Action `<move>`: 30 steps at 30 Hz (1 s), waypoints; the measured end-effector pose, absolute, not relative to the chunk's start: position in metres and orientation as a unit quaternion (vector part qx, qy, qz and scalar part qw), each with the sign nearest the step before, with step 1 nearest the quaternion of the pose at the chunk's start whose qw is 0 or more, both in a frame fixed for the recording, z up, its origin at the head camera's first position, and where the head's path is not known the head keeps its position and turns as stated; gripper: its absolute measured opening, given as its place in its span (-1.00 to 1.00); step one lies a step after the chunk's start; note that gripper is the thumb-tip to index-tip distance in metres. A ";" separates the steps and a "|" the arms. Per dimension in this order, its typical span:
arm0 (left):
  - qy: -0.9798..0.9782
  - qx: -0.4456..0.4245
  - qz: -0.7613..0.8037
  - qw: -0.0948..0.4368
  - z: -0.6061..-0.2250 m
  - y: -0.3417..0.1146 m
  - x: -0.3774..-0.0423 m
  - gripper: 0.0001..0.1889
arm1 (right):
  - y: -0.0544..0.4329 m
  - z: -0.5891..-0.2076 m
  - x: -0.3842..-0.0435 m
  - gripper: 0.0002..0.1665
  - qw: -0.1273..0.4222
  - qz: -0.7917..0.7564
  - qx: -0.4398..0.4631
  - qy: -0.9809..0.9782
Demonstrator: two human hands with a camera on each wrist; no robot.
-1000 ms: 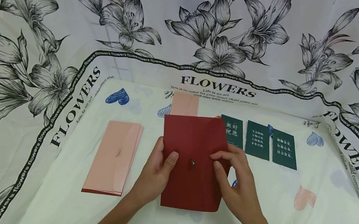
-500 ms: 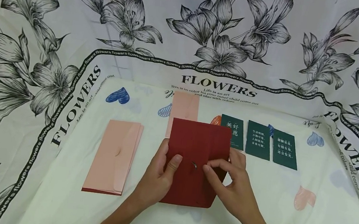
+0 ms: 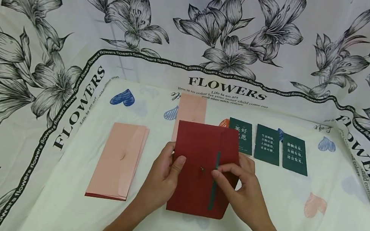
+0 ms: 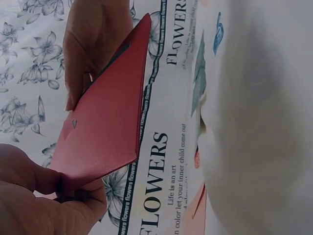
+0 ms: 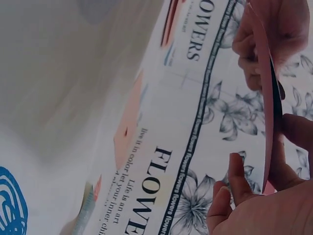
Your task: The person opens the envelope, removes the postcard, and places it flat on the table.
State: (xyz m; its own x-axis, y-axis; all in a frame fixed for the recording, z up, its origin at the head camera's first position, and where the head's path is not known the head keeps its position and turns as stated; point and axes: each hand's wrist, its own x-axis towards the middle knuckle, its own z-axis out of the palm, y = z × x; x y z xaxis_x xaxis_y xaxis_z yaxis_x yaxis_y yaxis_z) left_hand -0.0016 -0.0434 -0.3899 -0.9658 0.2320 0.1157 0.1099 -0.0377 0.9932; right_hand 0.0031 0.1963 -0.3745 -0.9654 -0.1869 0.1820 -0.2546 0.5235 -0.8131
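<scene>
A red envelope [image 3: 188, 192] is held upright over the table, with a small slit near its middle. My left hand [image 3: 162, 179] grips its left edge, thumb in front and fingers behind. At the flap on the right side, my right hand [image 3: 245, 183] pinches the edge between thumb and forefinger, its other fingers behind the envelope. Along that flap a narrow strip of a dark green card [image 3: 211, 200] shows inside; most of it is hidden. The left wrist view shows the envelope [image 4: 107, 127] tilted, and the right wrist view shows it [image 5: 266, 112] nearly edge-on.
Stacked pink envelopes [image 3: 114, 164] lie to the left. Another pink envelope [image 3: 192, 108] lies behind the red one, partly covered. Three green cards with white Chinese writing, the middle one [image 3: 267, 144] among them, lie at the right on the flower-patterned tablecloth [image 3: 340, 228].
The red envelope has shifted slightly right and lower. My right thumb and forefinger have moved inward onto the flap's edge, and the flap has lifted, showing the green strip.
</scene>
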 end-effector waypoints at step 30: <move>0.724 0.107 0.681 -0.003 -0.389 -0.060 -0.006 -0.64 | 0.223 -0.365 0.007 -0.96 0.051 0.458 0.056 -0.886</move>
State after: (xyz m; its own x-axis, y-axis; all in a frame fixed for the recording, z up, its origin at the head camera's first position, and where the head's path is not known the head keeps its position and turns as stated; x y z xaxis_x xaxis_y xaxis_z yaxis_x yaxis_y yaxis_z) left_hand -0.0062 -0.0598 -0.3893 -0.9771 0.1500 0.1507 0.1595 0.0483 0.9860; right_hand 0.0069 0.2228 -0.3645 -0.9885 -0.0528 0.1417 -0.1461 0.5745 -0.8053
